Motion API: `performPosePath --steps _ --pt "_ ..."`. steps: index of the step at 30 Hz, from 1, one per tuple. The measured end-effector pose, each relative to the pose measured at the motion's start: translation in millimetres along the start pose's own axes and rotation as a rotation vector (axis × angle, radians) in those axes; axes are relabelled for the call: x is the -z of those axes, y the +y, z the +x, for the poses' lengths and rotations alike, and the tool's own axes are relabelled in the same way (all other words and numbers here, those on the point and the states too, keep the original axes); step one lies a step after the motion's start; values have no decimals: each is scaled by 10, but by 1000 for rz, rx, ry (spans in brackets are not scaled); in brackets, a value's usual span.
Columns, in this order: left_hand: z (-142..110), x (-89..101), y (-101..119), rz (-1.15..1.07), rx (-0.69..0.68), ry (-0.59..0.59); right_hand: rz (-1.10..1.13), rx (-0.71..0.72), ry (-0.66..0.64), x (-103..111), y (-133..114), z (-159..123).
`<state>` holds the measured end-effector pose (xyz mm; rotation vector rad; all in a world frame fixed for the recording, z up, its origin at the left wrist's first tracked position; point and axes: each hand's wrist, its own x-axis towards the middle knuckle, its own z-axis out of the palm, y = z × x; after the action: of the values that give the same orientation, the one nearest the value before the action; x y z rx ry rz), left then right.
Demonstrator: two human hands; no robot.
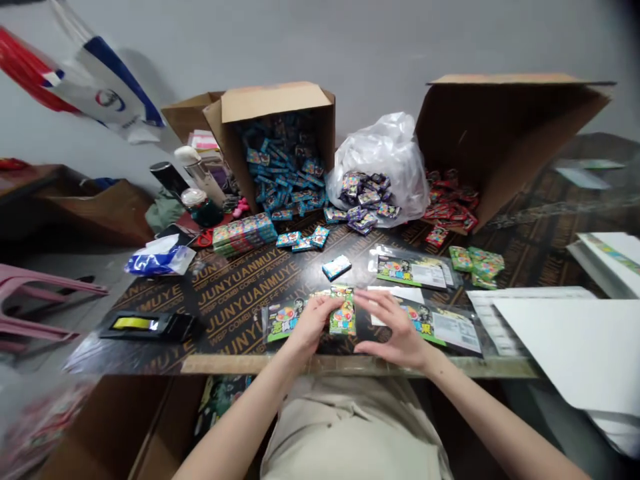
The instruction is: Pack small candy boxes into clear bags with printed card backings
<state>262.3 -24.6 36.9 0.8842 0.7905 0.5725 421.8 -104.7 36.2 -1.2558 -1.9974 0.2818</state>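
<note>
At the near edge of the dark printed tabletop [235,293], between the two forearms, a small green candy packet [343,320] stands out with its patterned face toward the camera. The left hand [313,323] grips it, thumb laid over its left side. The right hand [393,330] is open, thumb and fingers parted, its fingertips near the packet's right edge (whether they touch it cannot be told). Flanking the hands are printed plastic pouches: a left pouch [281,320], partly covered by the left hand, and a right pouch [453,328], near the right wrist. Just beyond the packet rests a single blue packet [337,267]; to its right, a further pouch [410,269] lies flat, near a cluster of green packets [483,265].

Farther out, a left carton [277,103], tipped open toward the viewer, holds a heap of blue packets [287,180]. Beside it, a clear plastic bag [383,143] spills purple packets [369,193], and a right carton [525,140] has red packets [453,203] at its mouth. On the left side are a banded block of packets [245,233], a blue-and-white soft pack [160,259] and a black tape dispenser [147,325] (yellow on top). White sheets [565,347] occupy the right end.
</note>
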Motion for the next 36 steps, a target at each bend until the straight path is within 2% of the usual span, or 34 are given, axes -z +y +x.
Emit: performPosePath --steps 3,6,8,11,13,15,19,22,24,26,28,31,35,36 --pt "-86 84 -33 101 -1 -16 12 -58 -34 28 -27 55" --pt "-132 156 -9 320 -83 -69 16 -82 -59 16 -64 76" --pt "-121 280 39 578 -243 -44 13 -116 -20 -12 -58 64" --pt "-45 574 83 1078 -498 86 -50 -170 55 -68 69 23" --pt "22 756 52 1349 -523 81 -123 -205 82 -118 223 -5" --pt "75 867 -16 1506 -496 37 -194 -233 98 -170 384 -23" --pt "85 896 -108 1544 -541 33 -249 -267 104 -209 531 -19" --pt "20 859 -67 1508 -579 16 -106 -217 -56 -168 466 21" --pt "-31 839 -16 1521 -592 -41 31 -159 -182 -136 399 62" --pt "-66 826 30 1556 -615 -79 142 -121 -230 -127 341 99" --pt "-65 819 62 1579 -650 -25 193 -139 -156 -145 297 117" --pt "3 789 82 1543 -684 153 181 -289 124 -203 236 111" --pt "45 664 79 1529 -651 285 271 -343 174 -236 86 87" --pt "34 624 78 1521 -651 336 303 -387 231 -234 34 84"
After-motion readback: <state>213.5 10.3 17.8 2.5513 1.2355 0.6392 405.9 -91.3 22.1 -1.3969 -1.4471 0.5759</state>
